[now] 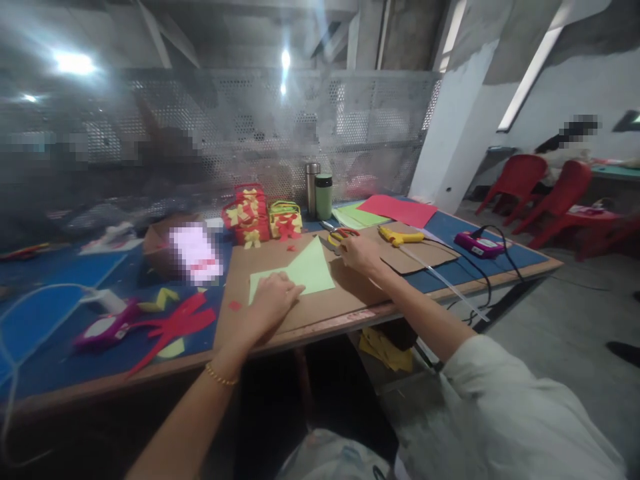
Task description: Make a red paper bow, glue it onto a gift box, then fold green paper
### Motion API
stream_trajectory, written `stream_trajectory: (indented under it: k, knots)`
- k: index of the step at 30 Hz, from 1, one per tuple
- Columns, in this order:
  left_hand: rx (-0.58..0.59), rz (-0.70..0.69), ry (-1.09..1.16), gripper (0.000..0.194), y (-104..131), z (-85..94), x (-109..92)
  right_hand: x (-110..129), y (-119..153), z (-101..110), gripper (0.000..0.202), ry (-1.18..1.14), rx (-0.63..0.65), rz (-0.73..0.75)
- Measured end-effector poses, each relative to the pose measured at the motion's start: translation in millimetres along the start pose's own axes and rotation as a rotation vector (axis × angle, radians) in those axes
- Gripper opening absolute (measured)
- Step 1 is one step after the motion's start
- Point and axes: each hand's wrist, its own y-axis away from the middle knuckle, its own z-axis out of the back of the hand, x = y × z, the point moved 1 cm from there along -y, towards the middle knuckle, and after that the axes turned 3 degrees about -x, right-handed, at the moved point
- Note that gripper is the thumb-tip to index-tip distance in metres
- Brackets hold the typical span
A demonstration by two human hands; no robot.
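2 hands (277,297) at work over pale green paper (313,267)
The left hand lies loosely spread on the paper, below its folded peak; the right hand (361,256), fingers curled, is at the scissors (342,236), grip unclear, with a yellow glue gun (401,236) just beyond.

Head view: phone screen (196,253) pixelated, content unreadable. Right hand (361,257) partly covers the scissors (344,235); grip on them not determinable. Left hand (276,297) hides part of the pale green paper (313,270). Background behind the perforated metal screen (280,133) blurred, with pixelated patches. Seated person (567,157) at far right: head pixelated, body largely behind red chairs (525,177). White cable (15,400) cut off by left edge. Dark shoe (625,350) cropped at right edge.
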Motion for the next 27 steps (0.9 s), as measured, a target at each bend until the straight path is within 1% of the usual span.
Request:
stream_trajectory:
  k: [3,6,8,10,13,15,18,21,24,27]
  knots:
    - [0.001,0.075,-0.010,0.035,-16,-2.7,-3,12,-23,-14,0.039,0.020,0.018,-0.056]
    - [-0.014,0.114,-0.055,0.025,-24,-12.5,-3,20,-30,-28,0.035,-0.001,0.019,-0.072]
    - [-0.032,0.140,-0.088,0.020,-26,-20.2,-1,20,-30,-35,0.035,-0.035,0.008,-0.080]
    - [-0.046,0.161,-0.115,0.025,-26,-26.8,0,15,-30,-40,0.034,-0.084,-0.003,-0.086]
    - [-0.053,0.184,-0.147,0.042,-26,-33.1,1,1,-32,-44,0.027,-0.177,-0.020,-0.090]
    - [-0.044,0.182,-0.164,0.043,-27,-35.5,1,-12,-32,-43,0.020,-0.246,-0.042,-0.103]
    - [-0.030,0.168,-0.188,0.036,-27,-36.9,1,-32,-24,-38,0.018,-0.376,-0.093,-0.115]
    - [-0.032,0.175,-0.215,0.043,-28,-36.0,-1,-48,-6,-33,0.027,-0.544,-0.111,-0.070]
    - [-0.036,0.208,-0.236,0.050,-29,-33.7,-4,-58,13,-31,0.036,-0.705,-0.064,0.002]
    - [-0.042,0.250,-0.253,0.052,-30,-31.9,-5,-63,25,-32,0.041,-0.810,-0.003,0.074]
